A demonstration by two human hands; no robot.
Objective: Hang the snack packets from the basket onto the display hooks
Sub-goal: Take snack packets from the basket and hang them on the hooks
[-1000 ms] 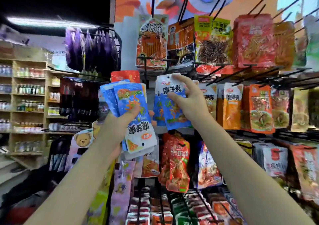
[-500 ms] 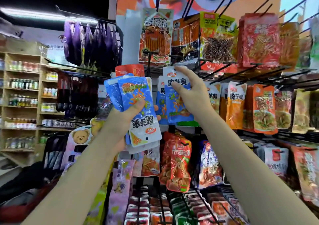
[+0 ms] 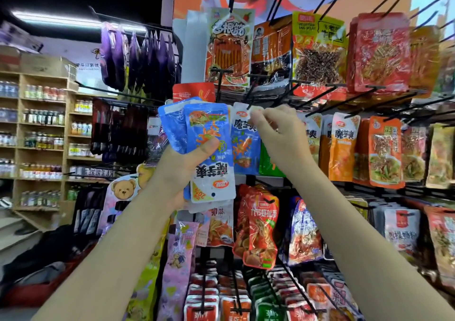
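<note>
My left hand (image 3: 183, 163) grips a fanned bunch of blue snack packets (image 3: 206, 148), held upside down in front of the rack. My right hand (image 3: 278, 136) pinches the white top edge of one blue packet (image 3: 245, 145) right at the tip of a black display hook (image 3: 250, 100). Whether the hook passes through the packet's hole is hidden by my fingers. The basket is out of sight.
Orange packets (image 3: 343, 148) hang on the hooks just right of my right hand, red ones (image 3: 257, 224) below, and large red and yellow packs (image 3: 317, 52) above. Bare black hook rods (image 3: 320, 104) jut forward. Wooden shelves of bottles (image 3: 41, 123) stand at left.
My right hand slid up the blue packet from its middle to its top edge and brought that edge to the hook tip. The left hand stayed in place with its bunch.
</note>
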